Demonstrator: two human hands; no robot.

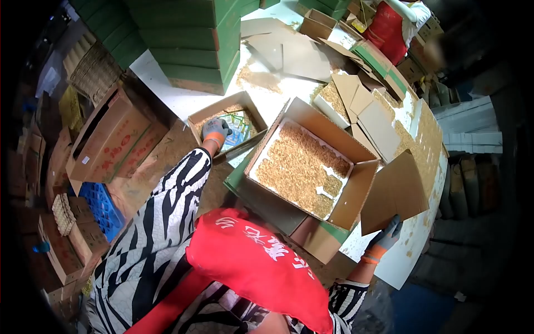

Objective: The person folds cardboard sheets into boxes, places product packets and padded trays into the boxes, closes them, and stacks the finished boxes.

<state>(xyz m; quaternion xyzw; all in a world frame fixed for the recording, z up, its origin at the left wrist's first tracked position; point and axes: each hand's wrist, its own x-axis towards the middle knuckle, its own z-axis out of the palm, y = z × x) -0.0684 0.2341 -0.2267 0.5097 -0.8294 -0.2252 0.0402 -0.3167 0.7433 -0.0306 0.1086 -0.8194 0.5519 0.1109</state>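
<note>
My left hand (216, 131), in a grey glove with an orange cuff, reaches into a small cardboard box (196, 118). Its fingers are curled at the edge of printed green, blue and white packets (239, 129); what they grip is hidden. My right hand (386, 234), gloved the same way, has its fingers closed on the lower edge of a brown cardboard sheet (396, 192), held tilted. Between my hands stands an open carton (339, 131) with a white lining, filled with golden-brown husk-like flakes (295, 167). White patches show through the flakes at its right side.
Tall stacks of green boxes (183, 44) stand at the back left. Flattened cardboard (300, 53) and loose flakes lie on the white table (167, 83). Large printed cartons (119, 139) and a blue plastic crate (103, 209) are at left. Another person (389, 30) in a red apron stands at far right.
</note>
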